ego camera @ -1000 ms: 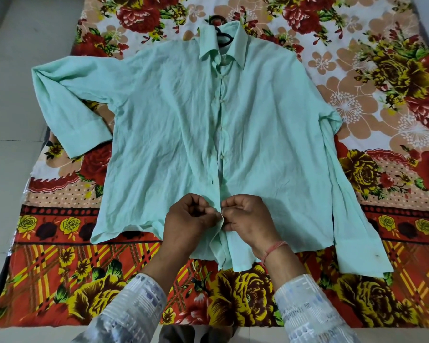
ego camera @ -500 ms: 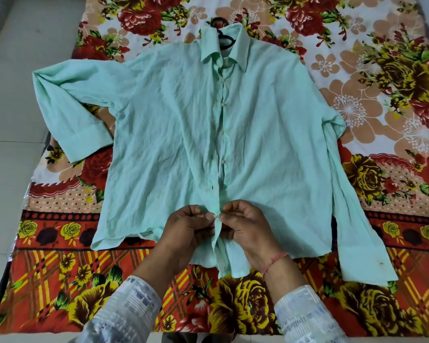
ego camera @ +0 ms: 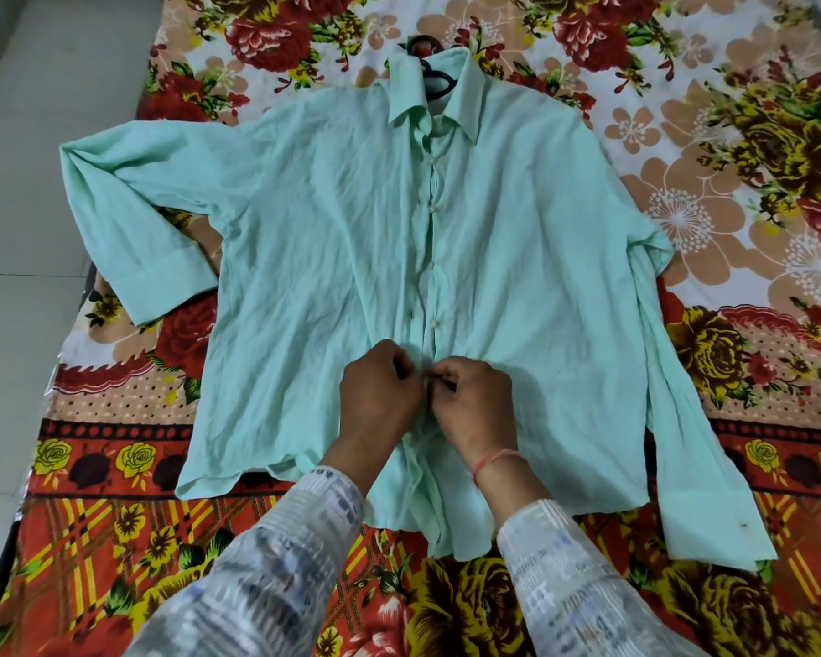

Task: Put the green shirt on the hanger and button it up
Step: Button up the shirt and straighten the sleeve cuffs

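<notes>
A pale green shirt point(ego camera: 314, 258) lies face up and spread flat on a flowered bedsheet, collar at the far end. A black hanger point(ego camera: 434, 78) shows inside the collar, its hook poking out above. Several white buttons run closed down the placket. My left hand point(ego camera: 380, 395) and my right hand point(ego camera: 477, 400) meet at the placket in the lower part of the shirt, fingers pinched on the two front edges. The button between the fingertips is hidden. A red thread circles my right wrist.
The flowered bedsheet point(ego camera: 731, 158) covers a mattress. Pale floor tiles point(ego camera: 29, 135) lie along the left. The shirt's left sleeve point(ego camera: 129, 239) is bent back near the bed's left edge; the right sleeve point(ego camera: 702, 443) runs down toward me.
Both hands have shifted a little up the placket from near the hem. The view has drifted slightly. The shirt itself lies as before.
</notes>
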`<state>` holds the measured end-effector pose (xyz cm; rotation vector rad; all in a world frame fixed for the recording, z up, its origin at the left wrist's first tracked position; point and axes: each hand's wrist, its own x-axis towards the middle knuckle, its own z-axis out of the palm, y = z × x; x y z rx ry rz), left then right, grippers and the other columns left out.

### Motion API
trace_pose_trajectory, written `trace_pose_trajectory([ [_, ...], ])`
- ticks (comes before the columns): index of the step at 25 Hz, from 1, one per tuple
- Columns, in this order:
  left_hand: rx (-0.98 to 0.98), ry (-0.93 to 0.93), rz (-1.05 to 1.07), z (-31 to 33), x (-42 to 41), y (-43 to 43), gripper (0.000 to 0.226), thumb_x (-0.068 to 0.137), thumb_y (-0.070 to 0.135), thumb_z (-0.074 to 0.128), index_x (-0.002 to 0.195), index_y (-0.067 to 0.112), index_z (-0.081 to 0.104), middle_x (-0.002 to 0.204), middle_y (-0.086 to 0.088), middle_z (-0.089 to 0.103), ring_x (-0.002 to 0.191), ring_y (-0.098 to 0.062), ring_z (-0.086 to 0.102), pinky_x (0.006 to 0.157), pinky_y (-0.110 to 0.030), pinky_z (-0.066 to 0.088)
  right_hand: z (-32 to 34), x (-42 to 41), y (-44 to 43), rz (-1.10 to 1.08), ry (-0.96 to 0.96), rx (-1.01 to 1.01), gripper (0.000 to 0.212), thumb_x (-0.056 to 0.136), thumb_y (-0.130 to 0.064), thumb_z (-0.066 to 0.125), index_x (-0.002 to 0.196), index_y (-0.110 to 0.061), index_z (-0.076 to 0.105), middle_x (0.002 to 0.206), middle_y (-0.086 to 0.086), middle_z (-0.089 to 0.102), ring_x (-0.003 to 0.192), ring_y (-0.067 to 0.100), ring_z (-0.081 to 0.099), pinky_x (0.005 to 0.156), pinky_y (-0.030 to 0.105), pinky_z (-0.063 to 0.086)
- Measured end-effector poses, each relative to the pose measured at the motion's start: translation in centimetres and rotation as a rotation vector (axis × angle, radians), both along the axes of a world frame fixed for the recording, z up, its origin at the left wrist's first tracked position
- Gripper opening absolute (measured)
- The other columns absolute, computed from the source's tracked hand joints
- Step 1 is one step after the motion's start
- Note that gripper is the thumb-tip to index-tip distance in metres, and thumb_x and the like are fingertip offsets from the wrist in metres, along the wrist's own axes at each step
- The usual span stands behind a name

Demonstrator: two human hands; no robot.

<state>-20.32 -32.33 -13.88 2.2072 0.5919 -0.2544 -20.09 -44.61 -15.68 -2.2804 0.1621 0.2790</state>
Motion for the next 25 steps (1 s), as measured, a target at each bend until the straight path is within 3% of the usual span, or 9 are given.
trace_pose_trajectory([
  [3, 0.044, 0.018, -0.004, -0.9, -0.7, 0.4, 0.015, 0.082, 0.022, 0.075, 0.080, 0.019, 0.060, 0.070, 0.005, 0.065, 0.068, -0.018, 0.064, 0.059, -0.031, 0.048, -0.5, -0.2, -0.2, 0.016, -0.002, -0.020, 0.016, 0.081, -0.019, 0.064, 0.085, -0.017, 0.080, 0.079, 0.000, 0.079, 0.076, 0.018, 0.075, 0.075, 0.038, 0.062],
  [6, 0.083, 0.054, 0.002, -0.8, -0.4, 0.6, 0.024, 0.079, 0.031, 0.081, 0.078, 0.022, 0.059, 0.071, 0.006, 0.064, 0.068, -0.011, 0.060, 0.056, -0.027, 0.040, -0.9, -0.3, -0.5, 0.075, -0.037, -0.069, 0.011, 0.079, -0.020, 0.064, 0.083, -0.018, 0.074, 0.077, 0.000, 0.074, 0.075, 0.022, 0.071, 0.070, 0.040, 0.061],
  [9, 0.049, 0.111, -0.008, -0.8, 0.7, 1.2, 0.015, 0.075, 0.023, 0.079, 0.074, 0.022, 0.064, 0.071, 0.006, 0.068, 0.072, -0.016, 0.067, 0.059, -0.030, 0.049, -0.9, -0.3, 0.1, 0.115, -0.052, -0.130, 0.009, 0.079, -0.024, 0.069, 0.083, -0.018, 0.073, 0.079, 0.003, 0.073, 0.077, 0.027, 0.070, 0.070, 0.041, 0.059],
  [11, -0.080, 0.118, 0.053, -1.0, 0.6, 1.8, 0.010, 0.072, 0.013, 0.076, 0.070, 0.019, 0.067, 0.068, 0.001, 0.072, 0.072, -0.023, 0.073, 0.067, -0.041, 0.062, -0.7, -0.3, 0.2, 0.096, -0.050, -0.137, 0.008, 0.080, -0.025, 0.074, 0.083, -0.019, 0.075, 0.080, 0.001, 0.076, 0.078, 0.025, 0.072, 0.071, 0.040, 0.060],
  [14, -0.429, 0.107, 0.211, -1.2, -0.2, 2.7, 0.015, 0.080, 0.000, 0.077, 0.076, 0.010, 0.066, 0.073, -0.013, 0.074, 0.070, -0.034, 0.076, 0.077, -0.055, 0.066, -0.4, -0.2, 0.2, 0.005, -0.027, -0.071, 0.006, 0.083, -0.021, 0.075, 0.079, -0.019, 0.078, 0.075, -0.003, 0.077, 0.072, 0.014, 0.073, 0.072, 0.034, 0.061],
  [17, -0.672, 0.088, 0.218, -0.9, -0.8, 3.3, 0.015, 0.092, -0.007, 0.073, 0.088, 0.005, 0.065, 0.077, -0.015, 0.068, 0.073, -0.029, 0.070, 0.077, -0.041, 0.064, 0.4, -0.2, 0.2, -0.172, 0.084, 0.135, 0.005, 0.086, -0.020, 0.078, 0.081, -0.021, 0.081, 0.077, -0.011, 0.078, 0.076, 0.000, 0.073, 0.077, 0.022, 0.058],
  [19, -0.769, 0.078, 0.201, -0.7, -0.9, 3.3, 0.013, 0.095, -0.007, 0.070, 0.091, 0.004, 0.065, 0.080, -0.014, 0.066, 0.077, -0.025, 0.069, 0.077, -0.032, 0.063, 0.6, -0.4, 0.3, -0.206, 0.137, 0.222, 0.005, 0.087, -0.022, 0.079, 0.084, -0.021, 0.082, 0.079, -0.012, 0.079, 0.078, 0.000, 0.074, 0.079, 0.024, 0.059],
  [25, -0.836, 0.059, 0.155, -0.9, -0.8, 3.5, 0.014, 0.096, -0.010, 0.067, 0.092, 0.004, 0.067, 0.084, -0.013, 0.064, 0.084, -0.029, 0.069, 0.085, -0.041, 0.062, 1.0, -0.3, 0.8, -0.207, 0.169, 0.172, 0.010, 0.090, -0.026, 0.076, 0.085, -0.019, 0.081, 0.077, -0.009, 0.078, 0.076, 0.001, 0.072, 0.075, 0.022, 0.058],
])
